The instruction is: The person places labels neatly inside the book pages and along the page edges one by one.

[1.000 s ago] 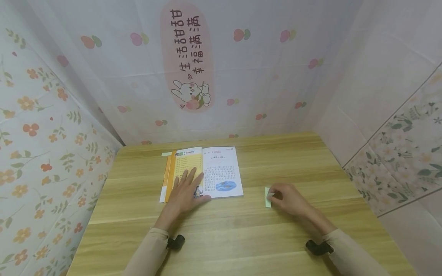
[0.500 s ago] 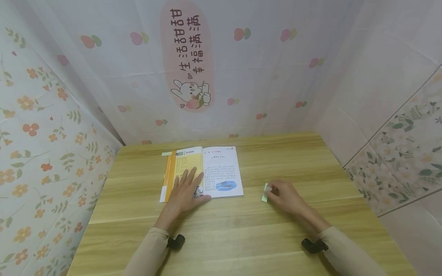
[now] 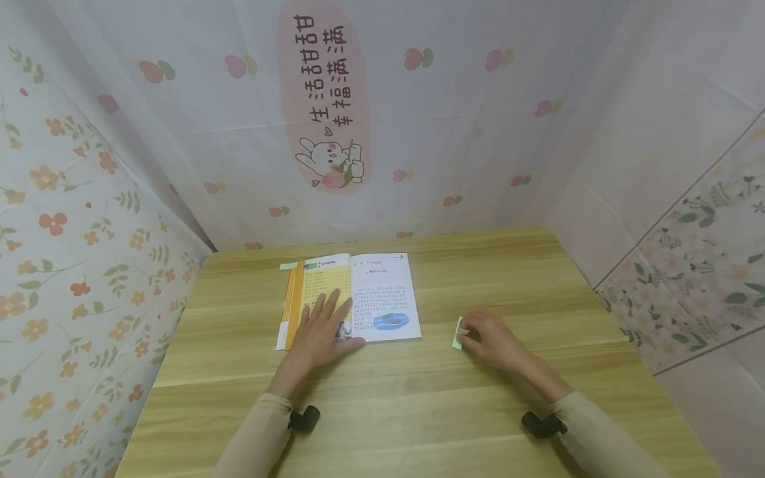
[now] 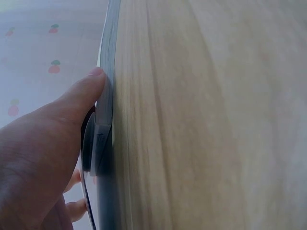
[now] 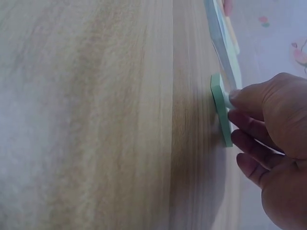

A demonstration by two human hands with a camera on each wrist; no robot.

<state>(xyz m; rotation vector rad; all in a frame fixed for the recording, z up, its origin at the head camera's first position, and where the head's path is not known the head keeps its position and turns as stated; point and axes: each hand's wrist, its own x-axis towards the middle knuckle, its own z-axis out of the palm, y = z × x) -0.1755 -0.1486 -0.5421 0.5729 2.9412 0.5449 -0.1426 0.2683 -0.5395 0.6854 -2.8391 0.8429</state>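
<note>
An open book (image 3: 385,299) lies on the wooden table, with a yellow left page and a white printed right page. My left hand (image 3: 323,332) rests on the lower part of the left page, fingers spread and straight. In the left wrist view its thumb (image 4: 86,91) lies at the book's edge (image 4: 106,91). Right of the book is a small pale green sticky note pad (image 3: 457,336), seen as a thin green block in the right wrist view. My right hand (image 3: 493,340) pinches a pale sheet at the pad between thumb and forefinger; the fingers partly hide it.
A pale green tab (image 3: 288,268) sticks out at the book's upper left. The wooden table (image 3: 394,411) runs to a patterned curtain (image 3: 418,146) behind. Floral cloth (image 3: 72,265) hangs at the left, and another panel stands at the right.
My right hand and the sticky note pad have shifted slightly left, and the pad now lies slanted. The left hand and the book have stayed put.
</note>
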